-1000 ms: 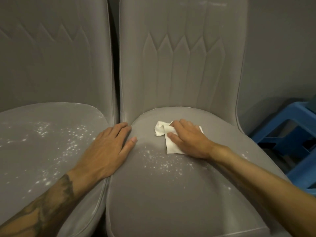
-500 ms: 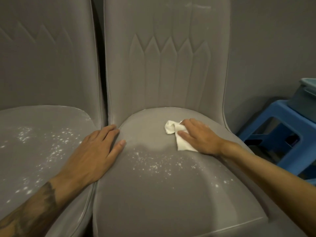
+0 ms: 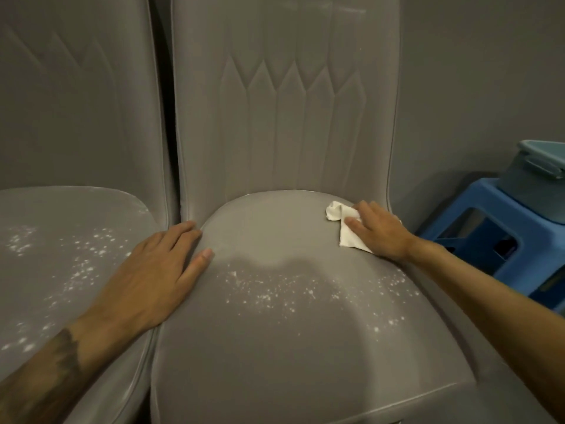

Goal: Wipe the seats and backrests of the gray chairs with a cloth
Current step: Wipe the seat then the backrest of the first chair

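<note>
Two gray chairs stand side by side. The right chair's seat [image 3: 290, 347] carries a band of white specks across its middle, and its back strip looks clean. My right hand [image 3: 379, 231] presses a white cloth [image 3: 342, 224] flat on the seat's far right corner, fingers straight, below the quilted backrest [image 3: 287, 117]. My left hand [image 3: 159, 270] rests flat across the gap between the seats, on the right seat's left edge. The left chair's seat [image 3: 61, 255] is speckled with white spots, and part of its backrest [image 3: 76, 102] shows.
A blue plastic stool [image 3: 489, 240] stands right of the right chair, with a gray-blue lidded box [image 3: 538, 179] on top. A gray wall [image 3: 474, 71] runs behind the chairs.
My right hand has slid the cloth rightward along the back of the seat to its far right corner. My left hand has stayed on the seat's left edge. The view has shifted right.
</note>
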The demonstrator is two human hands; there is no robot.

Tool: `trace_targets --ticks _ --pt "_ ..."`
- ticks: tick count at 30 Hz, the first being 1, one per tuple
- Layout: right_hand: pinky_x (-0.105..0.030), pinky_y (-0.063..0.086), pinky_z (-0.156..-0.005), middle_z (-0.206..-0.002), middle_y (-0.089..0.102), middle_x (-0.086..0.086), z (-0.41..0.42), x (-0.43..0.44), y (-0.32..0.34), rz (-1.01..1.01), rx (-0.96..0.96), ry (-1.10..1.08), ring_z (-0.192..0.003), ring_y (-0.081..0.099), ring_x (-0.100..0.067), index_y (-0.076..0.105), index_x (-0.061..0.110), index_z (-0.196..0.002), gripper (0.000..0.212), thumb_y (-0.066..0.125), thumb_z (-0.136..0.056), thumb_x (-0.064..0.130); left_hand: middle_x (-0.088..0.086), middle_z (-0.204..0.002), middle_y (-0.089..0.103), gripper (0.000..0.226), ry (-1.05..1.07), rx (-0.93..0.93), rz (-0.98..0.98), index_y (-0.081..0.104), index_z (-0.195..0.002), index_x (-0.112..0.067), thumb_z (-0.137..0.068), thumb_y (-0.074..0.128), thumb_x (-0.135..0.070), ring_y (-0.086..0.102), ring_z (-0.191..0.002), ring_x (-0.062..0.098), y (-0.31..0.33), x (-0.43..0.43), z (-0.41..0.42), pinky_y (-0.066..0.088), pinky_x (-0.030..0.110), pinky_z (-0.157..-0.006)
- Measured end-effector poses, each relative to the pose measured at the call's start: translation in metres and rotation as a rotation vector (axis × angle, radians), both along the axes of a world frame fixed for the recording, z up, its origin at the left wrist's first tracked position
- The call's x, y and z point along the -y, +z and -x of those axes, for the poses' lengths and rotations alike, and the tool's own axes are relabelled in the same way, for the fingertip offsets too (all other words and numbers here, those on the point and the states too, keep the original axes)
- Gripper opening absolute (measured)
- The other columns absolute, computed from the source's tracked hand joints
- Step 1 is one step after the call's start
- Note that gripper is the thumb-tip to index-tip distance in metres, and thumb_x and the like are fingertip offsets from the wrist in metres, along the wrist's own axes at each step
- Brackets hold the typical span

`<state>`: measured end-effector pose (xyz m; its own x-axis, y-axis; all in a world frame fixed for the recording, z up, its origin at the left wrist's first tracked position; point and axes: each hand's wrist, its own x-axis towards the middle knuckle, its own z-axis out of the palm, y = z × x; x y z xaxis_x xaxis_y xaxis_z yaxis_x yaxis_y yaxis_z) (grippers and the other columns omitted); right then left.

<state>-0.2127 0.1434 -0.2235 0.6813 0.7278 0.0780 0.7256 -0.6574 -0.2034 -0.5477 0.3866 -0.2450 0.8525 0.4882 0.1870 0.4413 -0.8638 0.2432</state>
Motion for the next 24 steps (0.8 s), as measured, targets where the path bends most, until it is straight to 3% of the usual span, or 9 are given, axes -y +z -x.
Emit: trace_targets --ticks 3,7,13,19,24 --pt "-0.044 0.039 -0.096 -0.119 0.052 -0.009 0.015 -0.004 -0.006 -0.018 0.018 0.029 -0.109 0.051 -0.03 0.047 0.017 -0.122 0.032 0.039 -0.104 0.042 -0.005 -0.163 0.036 0.084 0.001 0.009 0.007 0.041 -0.155 -0.026 -0.096 0.005 -0.074 0.041 -0.144 0.018 -0.001 0.0 0.0 0.031 0.04 -0.122" --pt "-0.039 0.04 -0.093 -0.113 0.051 0.007 0.026 0.025 -0.009 -0.019 -0.041 0.254 -0.102 0.049 -0.014 0.044 0.032 -0.119 0.03 0.033 -0.102 0.054 -0.005 -0.162 0.038 0.082 -0.005 0.021 -0.005 0.041 -0.154 -0.026 -0.098 0.006 -0.075 0.043 -0.143 0.019 -0.004 -0.004 -0.001 0.032 0.04 -0.12" --pt "-0.041 0.034 -0.094 -0.117 0.054 -0.001 0.016 0.028 -0.001 -0.023 0.002 0.014 -0.107 0.05 -0.021 0.047 0.024 -0.122 0.029 0.037 -0.105 0.045 -0.004 -0.162 0.038 0.083 -0.008 0.015 -0.011 0.042 -0.153 -0.027 -0.098 0.006 -0.076 0.043 -0.143 0.019 -0.007 -0.007 -0.001 0.033 0.041 -0.12" --pt "-0.037 0.041 -0.092 -0.11 0.05 0.013 0.044 0.06 -0.004 -0.024 -0.063 0.243 -0.097 0.048 -0.005 0.043 0.037 -0.118 0.03 0.031 -0.101 0.059 -0.003 -0.161 0.04 0.082 -0.014 0.022 -0.016 0.044 -0.152 -0.025 -0.099 0.008 -0.074 0.045 -0.141 0.021 -0.005 -0.006 -0.001 0.035 0.043 -0.119" --pt "-0.047 0.038 -0.1 -0.114 0.053 0.001 0.022 0.057 0.002 -0.03 -0.038 -0.022 -0.103 0.051 -0.018 0.047 0.027 -0.122 0.029 0.037 -0.104 0.048 -0.001 -0.162 0.039 0.084 -0.014 0.012 -0.011 0.044 -0.153 -0.023 -0.098 0.007 -0.075 0.045 -0.141 0.023 -0.004 -0.005 -0.001 0.036 0.044 -0.119"
